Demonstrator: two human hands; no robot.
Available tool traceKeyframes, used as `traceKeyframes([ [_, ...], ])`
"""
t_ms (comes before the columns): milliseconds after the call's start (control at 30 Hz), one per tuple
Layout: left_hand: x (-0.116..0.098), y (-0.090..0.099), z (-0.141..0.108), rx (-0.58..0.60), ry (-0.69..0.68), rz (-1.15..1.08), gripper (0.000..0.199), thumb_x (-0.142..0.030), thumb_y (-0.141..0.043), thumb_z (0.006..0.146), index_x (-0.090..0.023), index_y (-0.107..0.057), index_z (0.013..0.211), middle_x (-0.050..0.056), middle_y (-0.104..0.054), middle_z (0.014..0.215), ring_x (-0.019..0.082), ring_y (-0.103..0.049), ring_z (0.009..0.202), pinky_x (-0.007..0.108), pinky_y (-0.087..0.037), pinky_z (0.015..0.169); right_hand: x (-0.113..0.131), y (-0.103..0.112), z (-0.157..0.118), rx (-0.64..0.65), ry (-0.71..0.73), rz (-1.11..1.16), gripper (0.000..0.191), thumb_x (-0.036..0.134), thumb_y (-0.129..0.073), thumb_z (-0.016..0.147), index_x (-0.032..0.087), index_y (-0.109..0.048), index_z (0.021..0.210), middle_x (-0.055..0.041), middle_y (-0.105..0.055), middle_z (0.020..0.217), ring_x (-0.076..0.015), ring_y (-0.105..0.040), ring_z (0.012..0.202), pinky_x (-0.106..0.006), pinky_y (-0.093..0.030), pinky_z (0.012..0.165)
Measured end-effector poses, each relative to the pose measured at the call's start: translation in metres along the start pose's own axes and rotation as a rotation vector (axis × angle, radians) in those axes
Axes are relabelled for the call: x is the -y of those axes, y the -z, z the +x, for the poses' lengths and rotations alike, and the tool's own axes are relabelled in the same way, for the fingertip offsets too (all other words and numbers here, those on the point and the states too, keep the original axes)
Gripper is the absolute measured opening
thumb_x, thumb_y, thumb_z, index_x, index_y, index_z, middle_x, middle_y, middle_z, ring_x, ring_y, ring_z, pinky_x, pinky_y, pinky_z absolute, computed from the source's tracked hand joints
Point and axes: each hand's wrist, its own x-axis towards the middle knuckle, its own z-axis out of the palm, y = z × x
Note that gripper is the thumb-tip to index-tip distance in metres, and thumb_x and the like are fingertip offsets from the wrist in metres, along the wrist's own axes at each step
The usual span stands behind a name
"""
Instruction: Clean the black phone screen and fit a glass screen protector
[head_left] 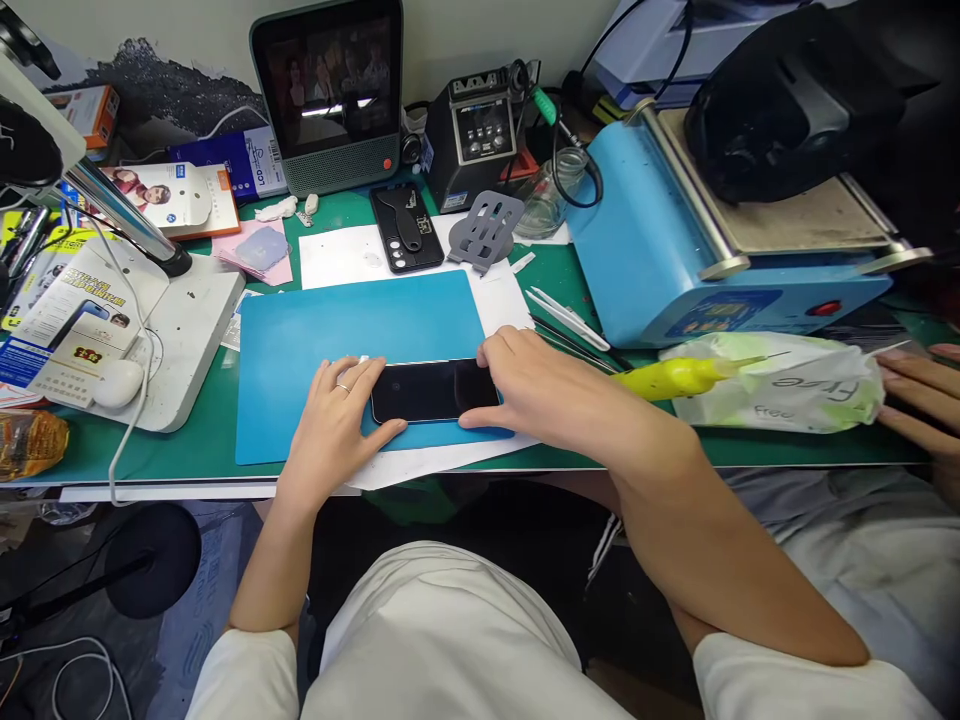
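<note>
The green worktop (206, 442) carries a blue mat (352, 315) beside its near edge. The left hand (330, 415) and right hand (529, 385) flank a dark-screened phone (421, 392) on the mat's near part, equally close to it. Its long axis runs roughly along the worktop's near edge; the fingers of each hand hold one end between thumb and forefinger. Toward the worktop's far edge, a glass jar (547, 208) stands behind a looped cable (599, 185); its contents are unclear.
</note>
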Motion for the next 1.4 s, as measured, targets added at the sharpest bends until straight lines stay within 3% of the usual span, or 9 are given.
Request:
traceKeyframes([
  [167,0.001,-0.002,-0.001,-0.014,0.005,-0.002,0.064,-0.042,-0.068,0.096,-0.023,-0.042,0.151,0.013,-0.064,0.139,0.033,-0.048,0.139,0.055,-0.041,0.118,0.001,0.003,-0.002,-0.003,0.024,-0.022,0.046,0.062,-0.07,0.086,0.02,-0.052,0.091,-0.0083,-0.056,0.091,-0.0271,-0.057,0.082,-0.039,-0.049,0.067],
  [333,0.002,-0.003,-0.001,-0.023,0.0,-0.019,0.064,-0.042,-0.069,0.096,-0.025,-0.042,0.151,0.011,-0.066,0.137,0.033,-0.048,0.139,0.054,-0.042,0.117,0.001,-0.002,-0.009,-0.014,0.015,0.012,0.048,0.06,-0.067,0.09,0.016,-0.054,0.102,-0.0145,-0.058,0.103,-0.0323,-0.059,0.096,-0.043,-0.051,0.078],
  [533,0.002,-0.003,-0.001,-0.025,0.005,-0.021,0.064,-0.042,-0.069,0.095,-0.025,-0.043,0.151,0.011,-0.066,0.136,0.033,-0.048,0.139,0.052,-0.043,0.115,-0.003,-0.009,-0.01,-0.042,0.019,0.053,0.052,0.066,-0.06,0.091,0.016,-0.055,0.105,-0.0161,-0.058,0.106,-0.0347,-0.058,0.101,-0.046,-0.052,0.084],
  [833,0.002,-0.003,-0.002,-0.026,0.009,-0.031,0.063,-0.042,-0.069,0.095,-0.025,-0.044,0.151,0.011,-0.068,0.132,0.033,-0.048,0.14,0.053,-0.042,0.117,0.0,-0.004,-0.009,-0.024,0.025,0.045,0.049,0.063,-0.061,0.092,0.016,-0.055,0.103,-0.0146,-0.058,0.102,-0.0329,-0.059,0.094,-0.044,-0.051,0.078],
  [1033,0.0,-0.002,-0.002,-0.021,0.009,-0.003,0.062,-0.042,-0.069,0.096,-0.024,-0.043,0.15,0.01,-0.067,0.136,0.031,-0.049,0.139,0.06,-0.029,0.125,-0.001,-0.003,-0.008,-0.019,0.049,0.004,0.047,0.061,-0.065,0.091,0.016,-0.056,0.099,-0.0136,-0.057,0.098,-0.0317,-0.058,0.091,-0.042,-0.049,0.076],
  [1400,0.0,-0.002,-0.003,-0.021,0.018,0.01,0.061,-0.043,-0.069,0.096,-0.026,-0.043,0.149,0.009,-0.066,0.137,0.031,-0.05,0.138,0.062,-0.026,0.126,0.005,0.003,-0.008,0.013,0.033,-0.044,0.044,0.055,-0.073,0.087,0.016,-0.055,0.095,-0.0097,-0.056,0.093,-0.0276,-0.056,0.085,-0.038,-0.045,0.071],
])
